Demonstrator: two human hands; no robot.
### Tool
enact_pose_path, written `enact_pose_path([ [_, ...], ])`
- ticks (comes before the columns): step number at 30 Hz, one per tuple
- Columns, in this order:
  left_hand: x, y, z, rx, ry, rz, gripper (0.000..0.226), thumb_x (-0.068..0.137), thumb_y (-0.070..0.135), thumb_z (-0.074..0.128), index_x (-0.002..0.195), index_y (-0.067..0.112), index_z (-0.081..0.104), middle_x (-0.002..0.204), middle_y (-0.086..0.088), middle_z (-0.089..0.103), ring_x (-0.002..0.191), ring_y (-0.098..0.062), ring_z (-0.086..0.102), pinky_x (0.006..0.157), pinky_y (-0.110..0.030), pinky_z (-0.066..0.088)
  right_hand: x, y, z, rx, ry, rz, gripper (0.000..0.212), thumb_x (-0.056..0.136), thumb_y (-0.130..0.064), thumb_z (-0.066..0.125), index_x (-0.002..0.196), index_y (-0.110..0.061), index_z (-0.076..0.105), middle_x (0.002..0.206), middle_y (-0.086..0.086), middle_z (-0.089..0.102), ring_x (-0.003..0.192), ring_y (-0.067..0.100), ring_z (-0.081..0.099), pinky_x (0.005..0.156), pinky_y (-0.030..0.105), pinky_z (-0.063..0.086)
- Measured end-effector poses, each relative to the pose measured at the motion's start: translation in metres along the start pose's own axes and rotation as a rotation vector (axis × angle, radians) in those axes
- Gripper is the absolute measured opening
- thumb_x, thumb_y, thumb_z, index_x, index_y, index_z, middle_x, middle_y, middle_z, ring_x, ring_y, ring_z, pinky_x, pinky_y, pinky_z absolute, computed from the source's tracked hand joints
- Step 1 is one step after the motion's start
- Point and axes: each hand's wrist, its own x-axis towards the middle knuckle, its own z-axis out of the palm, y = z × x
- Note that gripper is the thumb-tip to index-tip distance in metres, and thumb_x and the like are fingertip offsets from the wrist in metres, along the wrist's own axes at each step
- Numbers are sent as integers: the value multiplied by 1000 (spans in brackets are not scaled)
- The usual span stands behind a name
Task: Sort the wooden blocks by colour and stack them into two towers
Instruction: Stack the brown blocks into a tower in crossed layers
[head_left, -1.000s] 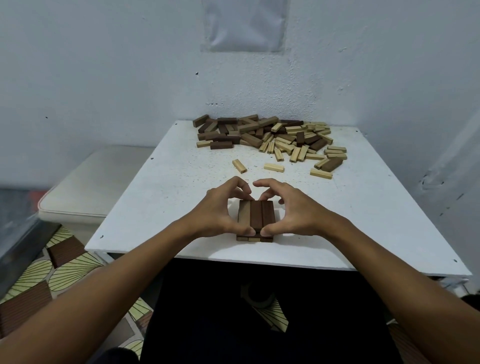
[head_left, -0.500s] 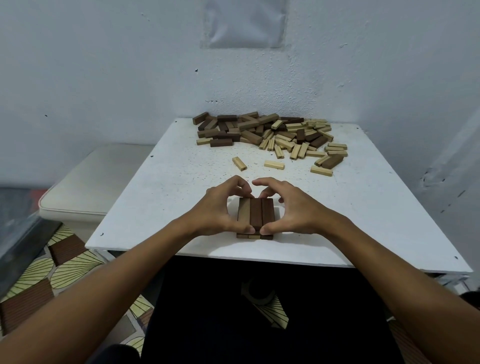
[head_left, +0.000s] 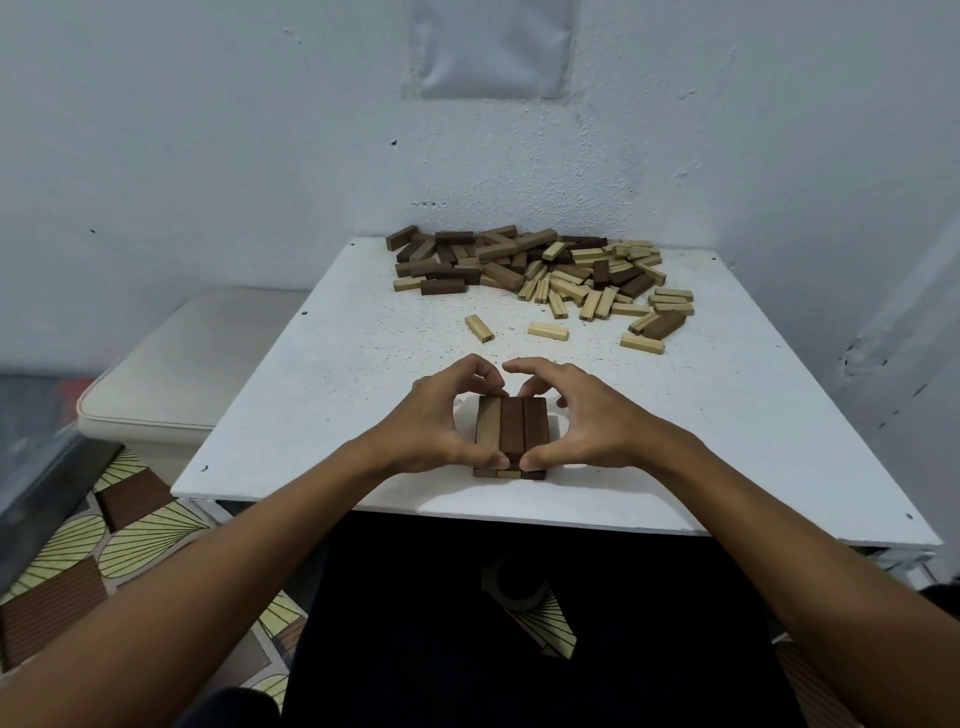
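Figure: head view of the block-sorting task, read from left to right. At far left a cream cushioned seat (head_left: 171, 374) stands beside the white worktop (head_left: 322, 415), above a patterned floor (head_left: 104, 545). The left hand (head_left: 441, 426) is curled round the left side of the brown stack (head_left: 511, 434), its thumb at the near end of the top layer and its fingertips at the far end. The stack sits near the front edge of the worktop, roughly midway across; its top layer is three blocks laid side by side, the leftmost a paler brown than the other two, and the ends of a lower layer show beneath it at the front. The right hand (head_left: 582, 421) mirrors the left, its thumb pressed to the near end of the right-hand block and its fingers arched over the far right corner; whether those fingertips touch the wood cannot be told. Well behind, against the wall, lies the unsorted pile (head_left: 535, 270), brown blocks mostly to its left and pale blocks mostly to its right, with a few loose pale blocks (head_left: 548, 331) lying between the pile and the hands.

Step in hand, as judged: squaring up the uppermost layer of the brown tower. The pale tower is not yet begun. The next move calls for letting go without disturbing the alignment, reaching to the pile for further brown blocks, and presumably laying them crosswise on the top layer.
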Motion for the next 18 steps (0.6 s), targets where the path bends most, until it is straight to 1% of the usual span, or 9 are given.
enact_pose_path([
  [4,1,-2,0,7,-1,-11,68,53,37,86,111,23,52,113,13,60,111,8,53,86,-7,36,-1,0,0,0,-2,-1,94,67,-35,87,143,-42,31,123,-7,52,118,14,41,98,38,42],
  [7,0,-2,0,8,4,-10,67,54,35,86,110,24,52,113,13,61,111,9,53,84,-4,35,-1,-1,-1,6,2,-4,95,66,-35,87,142,-42,32,122,-8,52,118,14,41,99,37,42],
  [9,0,-1,-1,4,1,-9,68,52,38,86,110,25,52,114,13,61,112,9,53,85,-5,35,-1,-2,-1,6,0,-4,94,66,-35,88,143,-41,33,122,-8,52,118,14,41,99,38,42],
  [12,-1,0,-1,-6,-5,2,71,48,49,81,109,27,52,114,14,61,113,5,54,88,-11,38,-1,-3,-3,6,-7,-2,95,66,-35,88,143,-41,33,123,-8,52,118,14,41,99,38,42],
  [15,-1,1,-1,-7,-12,16,73,47,51,80,112,28,54,115,15,60,115,2,54,92,-16,41,-1,-3,-4,8,-21,2,97,65,-37,88,144,-41,32,123,-9,52,119,13,40,98,35,40],
  [16,-1,1,-2,-1,-19,19,75,48,52,80,113,28,54,116,16,59,115,3,53,92,-14,41,-2,-3,-4,9,-23,2,97,65,-38,88,144,-41,31,123,-10,52,119,12,39,98,34,39],
  [18,-1,1,-4,12,-25,20,78,48,57,80,117,29,54,118,20,57,113,8,50,88,-5,37,-2,-2,-6,27,-17,-2,94,67,-44,85,144,-41,32,125,-11,51,121,9,40,100,33,38],
])
